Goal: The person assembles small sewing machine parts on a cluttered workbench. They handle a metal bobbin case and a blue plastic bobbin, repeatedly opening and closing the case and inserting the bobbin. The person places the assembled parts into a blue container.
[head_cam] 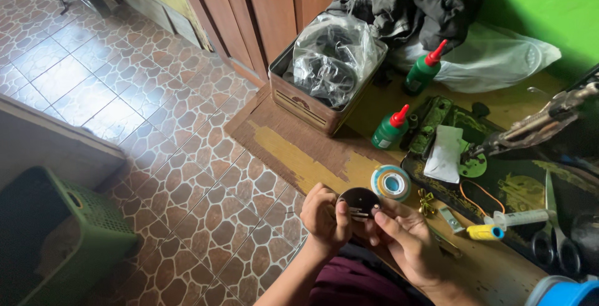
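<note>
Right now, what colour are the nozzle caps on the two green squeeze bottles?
Red, on both green squeeze bottles; head view.

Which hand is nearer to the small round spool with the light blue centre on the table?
The right hand. It lies just below the small round spool with the light blue centre, at the dark round disc. The left hand grips the disc's far side.

One head-worn camera looks steeply down, close over the hands, worktable (pixel 299 156) and tiled floor (pixel 125 94)

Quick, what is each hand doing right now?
Left hand: closed, gripping the small round black disc.
Right hand: fingers pinching the same disc.
</note>
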